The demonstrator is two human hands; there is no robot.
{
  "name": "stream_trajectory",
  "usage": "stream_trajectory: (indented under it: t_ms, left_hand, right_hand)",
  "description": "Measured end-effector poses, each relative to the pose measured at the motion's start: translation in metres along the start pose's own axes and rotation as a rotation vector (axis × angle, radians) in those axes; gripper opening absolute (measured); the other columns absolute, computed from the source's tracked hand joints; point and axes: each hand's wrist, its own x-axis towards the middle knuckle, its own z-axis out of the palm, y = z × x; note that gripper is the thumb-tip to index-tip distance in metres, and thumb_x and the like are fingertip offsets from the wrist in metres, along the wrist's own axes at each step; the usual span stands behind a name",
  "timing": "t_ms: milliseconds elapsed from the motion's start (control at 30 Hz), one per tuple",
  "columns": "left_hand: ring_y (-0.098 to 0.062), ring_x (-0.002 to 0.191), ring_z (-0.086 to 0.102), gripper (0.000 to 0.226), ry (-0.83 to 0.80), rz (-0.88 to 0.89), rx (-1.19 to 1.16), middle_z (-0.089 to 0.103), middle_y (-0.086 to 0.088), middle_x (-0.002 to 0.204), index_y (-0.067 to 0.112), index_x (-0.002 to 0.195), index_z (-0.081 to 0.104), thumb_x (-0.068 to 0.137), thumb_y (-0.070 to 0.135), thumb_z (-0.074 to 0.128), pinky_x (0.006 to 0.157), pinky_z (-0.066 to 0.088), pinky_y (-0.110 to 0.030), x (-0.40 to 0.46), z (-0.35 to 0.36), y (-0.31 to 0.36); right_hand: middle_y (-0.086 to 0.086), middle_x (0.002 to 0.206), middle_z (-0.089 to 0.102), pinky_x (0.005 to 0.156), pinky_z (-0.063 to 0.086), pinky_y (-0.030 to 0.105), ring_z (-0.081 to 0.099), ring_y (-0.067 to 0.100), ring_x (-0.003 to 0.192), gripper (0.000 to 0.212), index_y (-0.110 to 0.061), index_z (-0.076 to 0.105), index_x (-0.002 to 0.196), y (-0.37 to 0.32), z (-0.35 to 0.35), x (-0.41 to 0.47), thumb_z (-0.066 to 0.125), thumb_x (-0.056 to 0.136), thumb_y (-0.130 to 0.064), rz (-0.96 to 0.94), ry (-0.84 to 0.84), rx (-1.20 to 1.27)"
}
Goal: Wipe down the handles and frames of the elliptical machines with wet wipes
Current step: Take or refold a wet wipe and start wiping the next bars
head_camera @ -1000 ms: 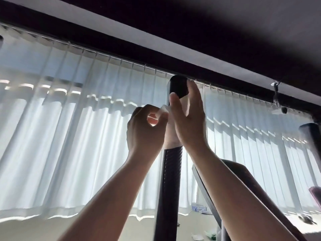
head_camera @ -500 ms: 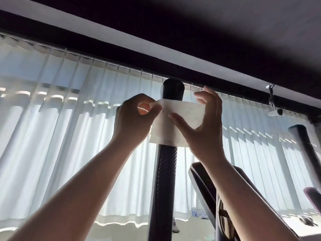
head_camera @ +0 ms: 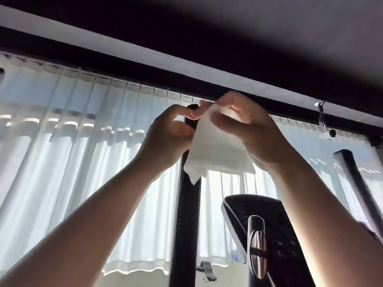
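I hold the wet wipe (head_camera: 215, 150) with both hands, raised above eye level. My right hand (head_camera: 255, 133) pinches its upper right edge, thumb in front of the sheet and curled fingers behind it. My left hand (head_camera: 170, 137) pinches the upper left corner between thumb and fingertips, just beside the top of the handle (head_camera: 187, 214). The wipe hangs unfolded between the two grips; its lower left corner droops over the front of the handle, and its bottom edge is ragged.

The handle is a dark, upright tube with a rounded cap at the top, partly hidden behind my left hand and the wipe. It runs down to the bottom edge of the view.

To the right of the handle and lower stands the console (head_camera: 269, 235), tilted, with a short post carrying a shiny oval plate in front of it. A second dark handle (head_camera: 356, 183) rises at far right. White pleated curtains (head_camera: 72, 162) fill the background, backlit, beneath a dark rail.
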Motion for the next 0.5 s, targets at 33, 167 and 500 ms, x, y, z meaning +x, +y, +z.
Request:
stream_trajectory:
  t_ms: [33, 167, 500]
  left_hand:
    - [0.004, 0.054, 0.056, 0.030, 0.051, 0.004, 0.030, 0.065, 0.011, 0.062, 0.034, 0.086, 0.056, 0.082, 0.006, 0.068, 0.052, 0.041, -0.019, -0.002, 0.003, -0.001]
    - [0.014, 0.076, 0.058, 0.012, 0.264, 0.030, 0.178, 0.063, 0.022, 0.084, 0.027, 0.097, 0.060, 0.089, 0.020, 0.065, 0.068, 0.044, -0.011, -0.012, 0.007, -0.010]
    - [0.003, 0.101, 0.062, 0.034, 0.144, -0.212, -0.154, 0.065, 0.024, 0.108, 0.049, 0.129, 0.043, 0.095, 0.046, 0.046, 0.103, 0.047, -0.042, -0.019, 0.014, -0.035]
  right_hand:
    - [-0.015, 0.101, 0.069, 0.087, 0.043, 0.012, 0.060, -0.004, 0.104, 0.004, -0.019, 0.060, 0.091, 0.000, 0.002, 0.002, 0.063, 0.092, -0.017, -0.001, 0.054, -0.029]
    - [-0.024, 0.098, 0.059, 0.078, 0.035, -0.001, 0.053, -0.014, 0.091, 0.013, -0.023, 0.061, 0.105, 0.014, -0.007, 0.008, 0.064, 0.094, -0.017, -0.008, 0.310, -0.318]
    - [0.009, 0.130, 0.063, 0.095, 0.027, -0.003, 0.057, 0.019, 0.122, 0.059, -0.009, 0.061, 0.131, 0.059, 0.017, 0.064, 0.043, 0.082, 0.017, -0.077, 0.299, -0.670]
